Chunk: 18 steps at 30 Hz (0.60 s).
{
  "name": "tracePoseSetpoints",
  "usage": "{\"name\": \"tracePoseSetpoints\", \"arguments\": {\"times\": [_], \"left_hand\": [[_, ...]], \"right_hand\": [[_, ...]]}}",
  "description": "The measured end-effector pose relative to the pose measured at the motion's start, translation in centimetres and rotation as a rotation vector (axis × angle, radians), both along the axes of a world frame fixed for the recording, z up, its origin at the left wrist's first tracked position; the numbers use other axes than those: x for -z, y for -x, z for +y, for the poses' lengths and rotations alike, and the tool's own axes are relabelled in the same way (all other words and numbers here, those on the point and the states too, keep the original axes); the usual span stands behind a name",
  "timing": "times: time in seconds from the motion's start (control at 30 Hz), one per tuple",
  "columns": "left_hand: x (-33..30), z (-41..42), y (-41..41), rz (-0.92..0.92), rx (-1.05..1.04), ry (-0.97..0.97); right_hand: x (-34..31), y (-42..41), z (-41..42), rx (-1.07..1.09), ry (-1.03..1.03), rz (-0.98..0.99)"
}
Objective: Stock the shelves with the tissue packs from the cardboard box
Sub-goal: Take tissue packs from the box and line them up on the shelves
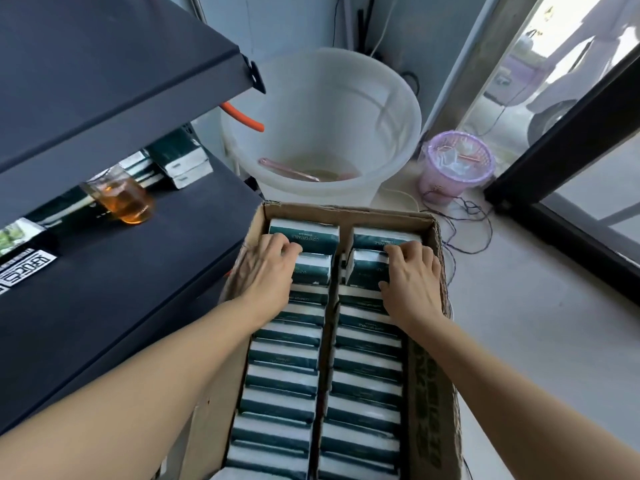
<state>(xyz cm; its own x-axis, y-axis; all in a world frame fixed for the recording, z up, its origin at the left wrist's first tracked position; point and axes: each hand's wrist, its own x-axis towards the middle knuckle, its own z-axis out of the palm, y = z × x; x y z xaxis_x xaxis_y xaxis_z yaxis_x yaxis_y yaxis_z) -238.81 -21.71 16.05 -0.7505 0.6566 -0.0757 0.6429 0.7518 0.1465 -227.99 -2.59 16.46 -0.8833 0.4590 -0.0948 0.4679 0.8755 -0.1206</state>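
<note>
Dark shelving unit (114, 289), far left: two black shelves, one above the other. The lower shelf carries a clear jar of amber liquid (121, 197) and, behind it toward the back, a few green-and-white tissue packs already shelved (181, 161). A black-and-white printed label (24, 268) sits at the shelf's left edge.

Cardboard box (426, 358), centre, open-topped, standing just beside the shelving. Contents: two rows of dark green tissue packs with white edges, set on edge and tightly ranked from the near end to the far end, a narrow gap between the rows.

Left hand (268, 268): inside the box at the far end of the left row, fingers curled over the top of a raised left-row pack (313, 270), gripping it. One more pack lies beyond the fingertips against the far wall.

Right hand (412, 275): at the far end of the right row, fingers curled over a raised right-row pack (365, 270), thumb against its near face. That pack stands higher than its neighbours.

White plastic bucket (322, 98), beyond the box, with an orange hose (242, 116) at its left rim.

Lilac basket-bin (453, 168), right of the bucket, on the pale floor, thin cables trailing near it.

Glass door (571, 133) with dark frame, far right.
</note>
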Motion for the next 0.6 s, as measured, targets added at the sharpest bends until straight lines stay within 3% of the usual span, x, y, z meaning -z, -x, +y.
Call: {"name": "tracePoseSetpoints", "arguments": {"times": [0.13,0.3,0.47,0.6], "left_hand": [[-0.4,0.8,-0.1,-0.049,-0.028,-0.062],[-2.5,0.4,-1.1,-0.124,-0.049,-0.106],[-7.3,-0.6,-2.6,-0.262,-0.185,-0.209],[-12.6,-2.3,-4.1,-0.271,-0.278,-0.232]], "right_hand": [[0.6,0.3,0.2,-0.002,-0.035,0.021],[-0.5,-0.3,0.5,-0.015,0.075,0.045],[-5.3,-1.6,0.3,-0.026,0.223,0.100],[-11.5,-2.5,-0.5,-0.106,0.284,0.158]]}}
